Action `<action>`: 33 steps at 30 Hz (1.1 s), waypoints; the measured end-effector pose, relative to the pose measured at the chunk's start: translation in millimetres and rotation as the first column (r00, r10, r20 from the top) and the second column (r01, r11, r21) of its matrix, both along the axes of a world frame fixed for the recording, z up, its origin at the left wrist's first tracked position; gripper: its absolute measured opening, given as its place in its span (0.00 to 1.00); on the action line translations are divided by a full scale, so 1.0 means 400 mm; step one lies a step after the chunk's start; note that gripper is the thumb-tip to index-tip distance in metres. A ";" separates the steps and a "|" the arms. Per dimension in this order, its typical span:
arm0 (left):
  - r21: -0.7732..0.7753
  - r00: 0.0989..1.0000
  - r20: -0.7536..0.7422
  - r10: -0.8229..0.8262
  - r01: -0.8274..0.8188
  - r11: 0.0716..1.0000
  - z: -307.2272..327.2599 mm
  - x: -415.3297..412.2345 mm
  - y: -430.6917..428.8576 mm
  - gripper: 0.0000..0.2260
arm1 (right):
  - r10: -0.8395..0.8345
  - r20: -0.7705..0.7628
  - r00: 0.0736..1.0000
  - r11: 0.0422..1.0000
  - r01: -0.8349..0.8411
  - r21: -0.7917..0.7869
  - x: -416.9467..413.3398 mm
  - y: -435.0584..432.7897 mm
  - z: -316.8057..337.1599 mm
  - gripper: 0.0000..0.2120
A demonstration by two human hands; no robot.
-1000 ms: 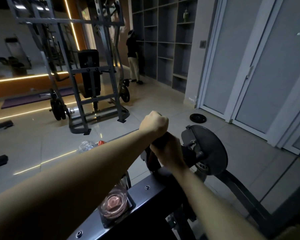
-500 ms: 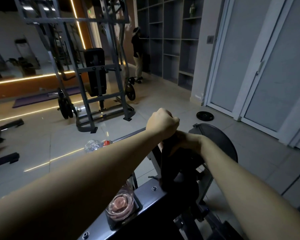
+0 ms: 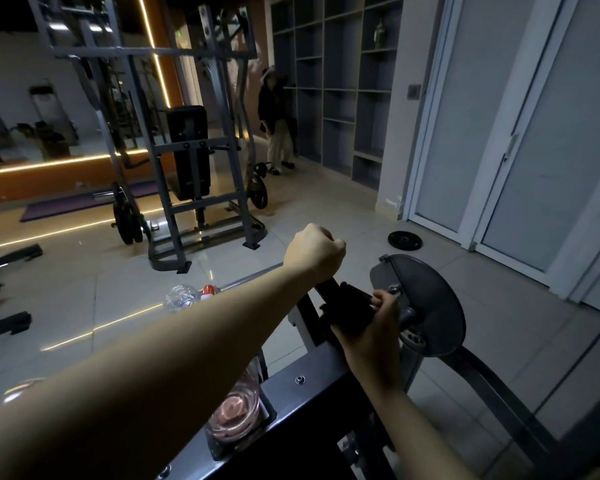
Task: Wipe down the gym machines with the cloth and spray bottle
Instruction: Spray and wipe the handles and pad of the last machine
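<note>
Head view: left hand (image 3: 314,252) fists over a black bar (image 3: 325,288); right hand (image 3: 373,329) clutches, seemingly, crumpled dark cloth (image 3: 354,303).

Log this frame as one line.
step: wipe handle | left hand: grips handle top | right hand: holds cloth on handle | clear bottle: on floor
</note>
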State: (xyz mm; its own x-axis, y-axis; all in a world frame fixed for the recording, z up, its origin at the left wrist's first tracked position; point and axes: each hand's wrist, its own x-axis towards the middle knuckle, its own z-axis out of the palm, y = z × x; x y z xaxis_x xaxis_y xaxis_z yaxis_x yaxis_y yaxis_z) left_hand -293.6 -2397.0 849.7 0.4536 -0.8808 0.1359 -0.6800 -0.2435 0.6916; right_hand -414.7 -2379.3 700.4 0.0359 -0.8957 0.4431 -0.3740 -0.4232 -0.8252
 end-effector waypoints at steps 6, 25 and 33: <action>0.014 1.000 -0.002 0.007 -0.007 1.000 0.004 0.001 0.002 0.14 | 0.017 -0.062 0.998 1.000 -0.016 0.011 -0.021 0.003 0.061 0.16; 0.001 1.000 0.006 0.006 -0.006 1.000 -0.011 0.008 -0.015 0.15 | 0.753 -0.323 0.573 0.656 -0.623 0.426 0.027 -0.165 0.197 0.06; -0.043 0.999 0.003 0.041 -0.041 0.998 -0.007 -0.001 -0.005 0.14 | -0.089 -0.006 0.996 0.993 0.088 -0.079 0.123 -0.031 0.043 0.11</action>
State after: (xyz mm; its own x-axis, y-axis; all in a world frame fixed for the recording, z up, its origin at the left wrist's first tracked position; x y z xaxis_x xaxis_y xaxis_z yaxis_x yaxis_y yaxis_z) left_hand -293.9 -2398.9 846.8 0.4884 -0.8550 0.1748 -0.6726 -0.2412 0.6996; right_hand -365.4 -2391.9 717.7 -0.0374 -0.8583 0.5118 -0.4208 -0.4510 -0.7871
